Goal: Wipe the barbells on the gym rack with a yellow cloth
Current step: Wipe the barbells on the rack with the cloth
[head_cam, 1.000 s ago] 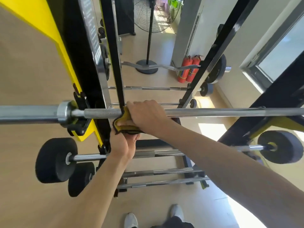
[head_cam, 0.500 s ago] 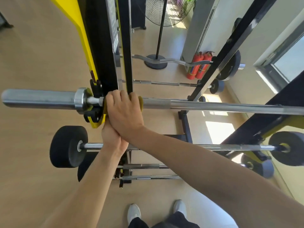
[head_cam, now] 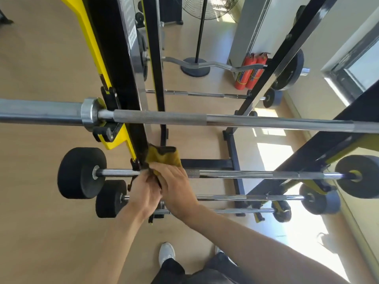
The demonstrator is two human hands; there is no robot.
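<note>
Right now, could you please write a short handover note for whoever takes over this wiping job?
Both hands, left and right, hold the yellow cloth together at the second barbell, near its left end.
The top barbell is bare, no cloth on it.
Whether any bar is finished cannot be told.
Left: wipe along the second barbell, then the lower bars.

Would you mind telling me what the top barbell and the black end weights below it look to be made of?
Top barbell: bright steel, probably chromed; it reflects light and has a dull knurled grip. Black end weights: matte with a grainy surface, likely rubber or rubber-coated, though that is uncertain.
</note>
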